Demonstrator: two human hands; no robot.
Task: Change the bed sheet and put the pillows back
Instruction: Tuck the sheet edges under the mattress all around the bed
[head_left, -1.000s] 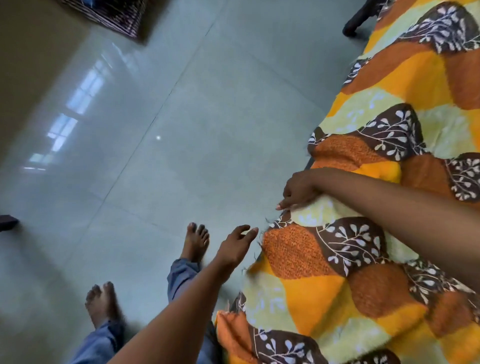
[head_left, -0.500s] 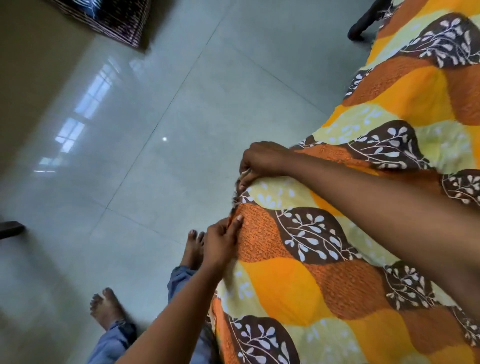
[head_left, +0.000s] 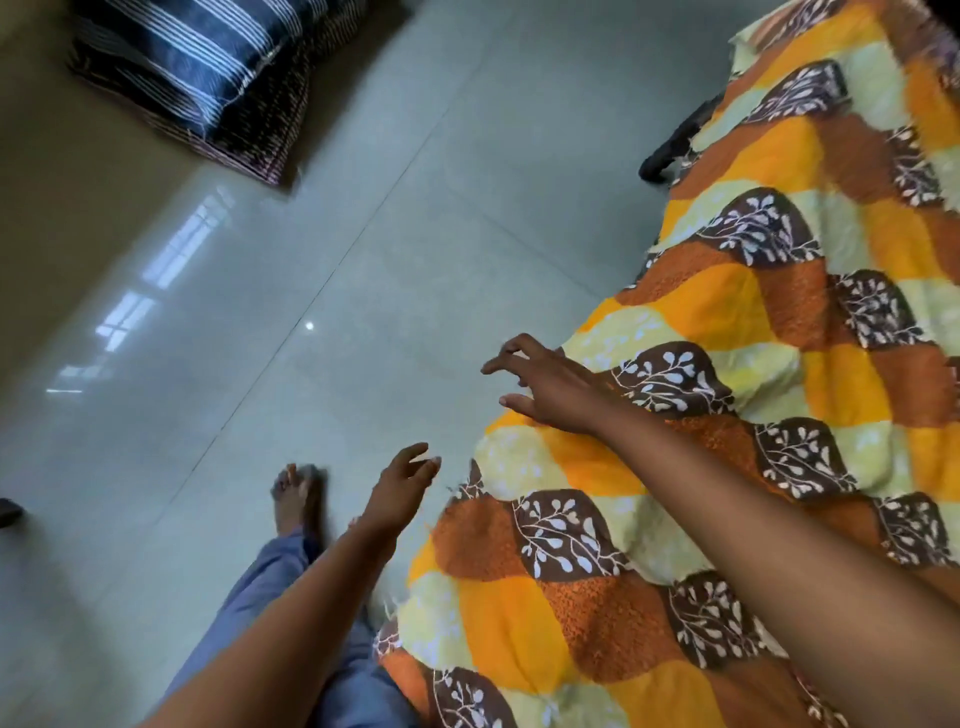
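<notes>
An orange, yellow and brown bed sheet (head_left: 701, 467) with white leaf prints covers the bed on the right, its frayed edge hanging over the side. My right hand (head_left: 545, 384) hovers at that edge with fingers spread and loosely bent, holding nothing. My left hand (head_left: 402, 486) is lifted just left of the sheet's edge, fingers relaxed and empty. A dark striped pillow (head_left: 197, 57) lies on the floor at the top left.
Glossy grey floor tiles (head_left: 311, 260) fill the left and middle. My foot (head_left: 296, 499) and blue trouser leg (head_left: 270, 597) stand beside the bed. A dark bed leg (head_left: 670, 150) shows under the sheet at the upper right. A dark object (head_left: 8, 512) sits at the left edge.
Both hands have let go of the sheet's edge, which they pinched half a second ago, and lifted off it. The view has tilted so the striped pillow shows more.
</notes>
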